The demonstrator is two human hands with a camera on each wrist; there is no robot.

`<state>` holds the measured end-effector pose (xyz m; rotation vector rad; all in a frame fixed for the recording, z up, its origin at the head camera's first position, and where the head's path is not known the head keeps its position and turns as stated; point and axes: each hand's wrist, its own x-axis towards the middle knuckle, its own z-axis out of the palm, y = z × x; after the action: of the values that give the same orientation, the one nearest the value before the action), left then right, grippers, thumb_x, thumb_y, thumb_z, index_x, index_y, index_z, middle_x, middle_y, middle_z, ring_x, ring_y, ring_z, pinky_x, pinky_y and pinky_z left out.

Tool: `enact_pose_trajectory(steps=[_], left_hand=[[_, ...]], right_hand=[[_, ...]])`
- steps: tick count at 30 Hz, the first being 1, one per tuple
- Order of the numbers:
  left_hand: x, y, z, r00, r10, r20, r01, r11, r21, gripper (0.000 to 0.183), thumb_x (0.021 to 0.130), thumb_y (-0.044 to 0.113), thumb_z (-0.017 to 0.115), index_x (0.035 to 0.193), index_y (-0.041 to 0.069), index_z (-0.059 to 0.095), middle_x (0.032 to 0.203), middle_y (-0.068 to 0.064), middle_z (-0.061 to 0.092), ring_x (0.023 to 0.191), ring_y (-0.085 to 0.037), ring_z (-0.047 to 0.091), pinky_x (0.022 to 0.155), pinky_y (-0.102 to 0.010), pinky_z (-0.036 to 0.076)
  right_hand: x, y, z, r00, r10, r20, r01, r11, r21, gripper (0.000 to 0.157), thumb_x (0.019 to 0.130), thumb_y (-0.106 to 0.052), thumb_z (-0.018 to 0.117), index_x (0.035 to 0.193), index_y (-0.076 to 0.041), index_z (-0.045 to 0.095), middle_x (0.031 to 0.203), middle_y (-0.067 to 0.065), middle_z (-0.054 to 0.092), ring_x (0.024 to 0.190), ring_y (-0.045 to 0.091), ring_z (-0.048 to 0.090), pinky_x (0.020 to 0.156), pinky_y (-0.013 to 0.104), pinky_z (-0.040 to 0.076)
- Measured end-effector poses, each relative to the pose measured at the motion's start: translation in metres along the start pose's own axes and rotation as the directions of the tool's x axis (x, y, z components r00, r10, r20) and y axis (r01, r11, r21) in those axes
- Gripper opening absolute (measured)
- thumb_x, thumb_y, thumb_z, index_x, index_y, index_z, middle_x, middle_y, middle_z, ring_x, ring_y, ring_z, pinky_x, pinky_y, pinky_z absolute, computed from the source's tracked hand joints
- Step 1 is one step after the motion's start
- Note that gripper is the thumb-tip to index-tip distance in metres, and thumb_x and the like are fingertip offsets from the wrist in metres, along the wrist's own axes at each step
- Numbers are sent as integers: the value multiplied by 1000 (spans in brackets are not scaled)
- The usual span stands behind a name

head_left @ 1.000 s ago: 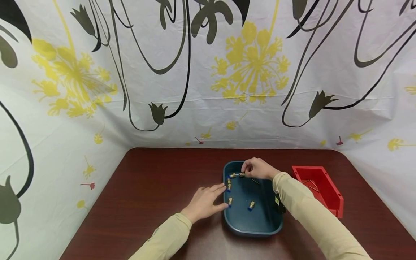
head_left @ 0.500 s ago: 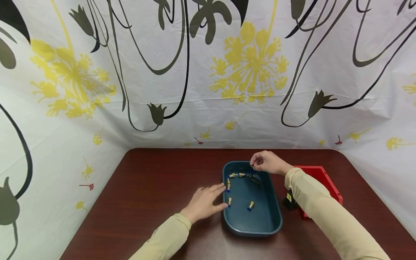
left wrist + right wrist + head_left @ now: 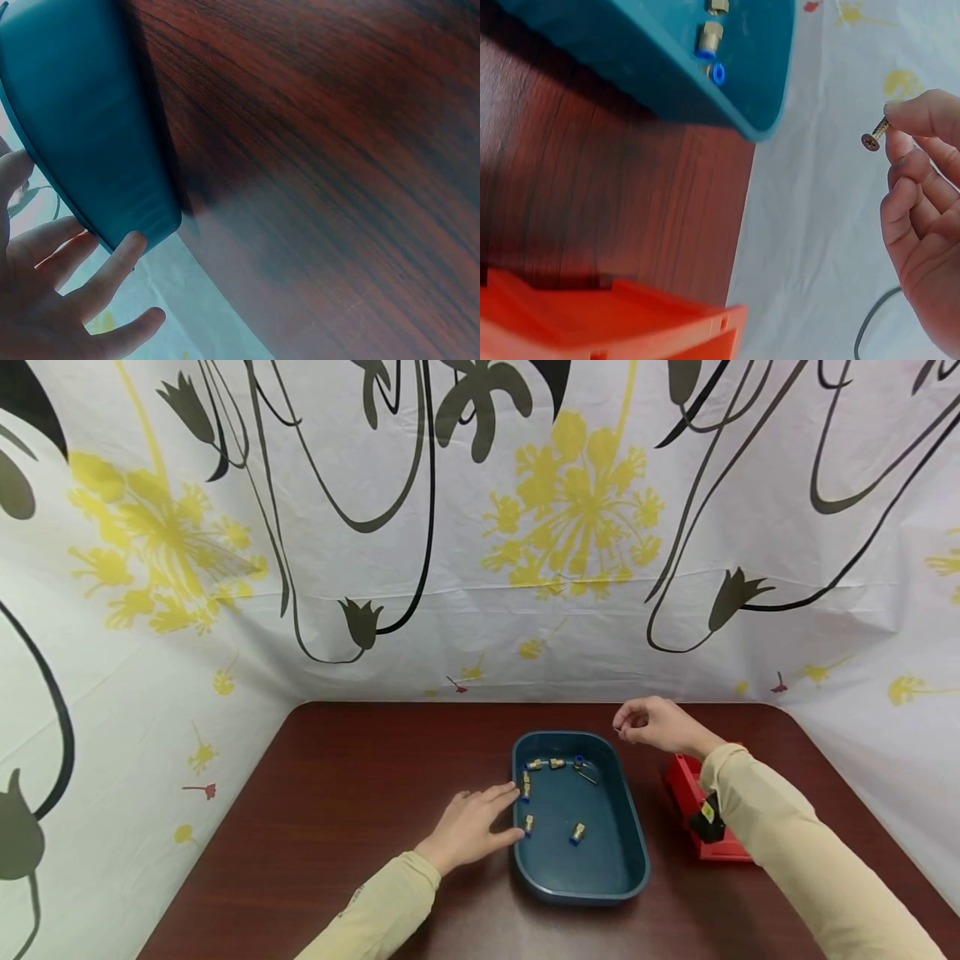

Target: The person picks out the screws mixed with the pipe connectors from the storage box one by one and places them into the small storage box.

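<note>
A brass-coloured screw is pinched between the thumb and fingertips of my right hand. That hand is in the air to the right of the far end of a blue-green tray. My left hand touches the tray's left rim, its fingers spread and fairly straight. Inside the tray lie several brass fittings with blue ends, among them one fitting on its own near the middle and another fitting by the left wall. A thin screw lies near the far right of the tray.
Right of the tray stands a red bin, partly hidden by the right forearm and a black wrist device. The brown table meets a white patterned cloth behind it.
My right hand has lifted from the tray's far end and moved right, out past its rim, carrying the screw. The left hand has stayed at the left rim.
</note>
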<state>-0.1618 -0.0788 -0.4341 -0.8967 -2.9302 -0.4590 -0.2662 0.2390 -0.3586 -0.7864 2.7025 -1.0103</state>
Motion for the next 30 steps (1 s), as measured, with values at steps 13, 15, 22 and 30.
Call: enact_pose_trajectory(steps=[13, 15, 22, 30], left_hand=[[0, 0, 1, 1000, -5, -1, 5, 1000, -4, 58, 83, 47, 53, 131, 15, 44, 134, 2, 40, 112, -18, 46, 90, -49, 32], [0, 0, 1, 1000, -6, 0, 6, 1000, -6, 58, 83, 47, 53, 131, 15, 44, 134, 2, 39, 112, -18, 46, 90, -49, 32], [0, 0, 0, 1000, -8, 2, 8, 1000, -7, 58, 83, 47, 53, 131, 15, 45, 134, 2, 40, 112, -18, 46, 89, -48, 32], [-1, 1, -1, 1000, -1, -2, 1, 1000, -9, 58, 83, 46, 54, 131, 14, 45, 133, 2, 40, 111, -18, 47, 89, -48, 33]], right_hand=[[-26, 22, -20, 996, 33, -80, -35, 999, -23, 7, 82, -3, 59, 88, -6, 60, 80, 7, 59, 72, 21, 56, 64, 29, 47], [-30, 26, -23, 995, 43, -86, -45, 999, -26, 7, 82, -3, 59, 89, -6, 60, 81, 8, 60, 73, 21, 56, 64, 27, 47], [-47, 36, -34, 990, 79, -120, -89, 993, -80, 8, 82, -4, 60, 90, -4, 60, 80, 6, 59, 73, 19, 55, 65, 28, 46], [-67, 51, -39, 982, 115, -151, -130, 987, -92, 8, 81, -5, 60, 88, -2, 60, 77, 5, 59, 68, 18, 56, 59, 27, 45]])
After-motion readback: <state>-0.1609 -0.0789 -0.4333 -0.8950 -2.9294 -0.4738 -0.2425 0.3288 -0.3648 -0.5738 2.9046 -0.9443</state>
